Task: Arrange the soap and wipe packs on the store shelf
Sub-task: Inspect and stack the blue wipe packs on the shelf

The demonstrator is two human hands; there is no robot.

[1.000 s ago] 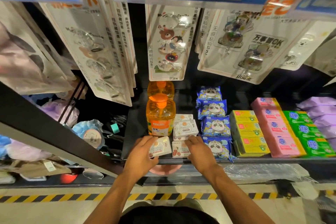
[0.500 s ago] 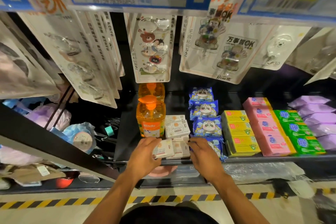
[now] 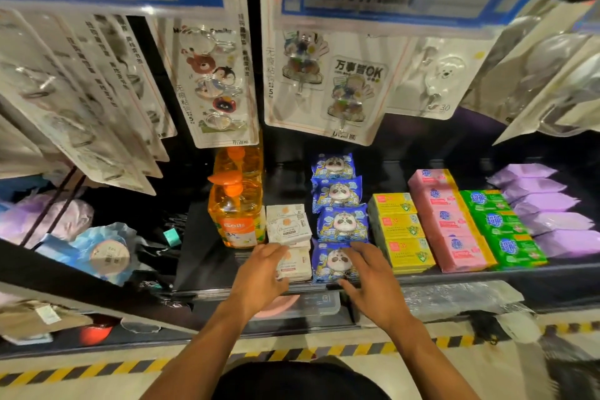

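The left hand's fingers lie close together and nearly straight on the left edge of the front white cardboard soap box, touching it with no curl round it that shows; the thumb is hidden. The right hand's fingers are spread wide, their tips resting on the front blue panda-printed wipe pack, the thumb down by the shelf's front lip.

Both things sit at the front edge of the black store shelf, touching side by side; behind the box is a small stack of matching white soap boxes, slightly askew, and behind the pack a row of three more panda wipe packs runs to the back. An orange pump bottle of liquid soap stands just left of the stack; yellow soap boxes lie just right of the wipes.

The step in hand looks like squaring up the two front items; it should go best with flat, light pushes, the box slid flush under its stack and the soft pack nudged by its edges, not its middle, so it does not buckle or slip over the lip.
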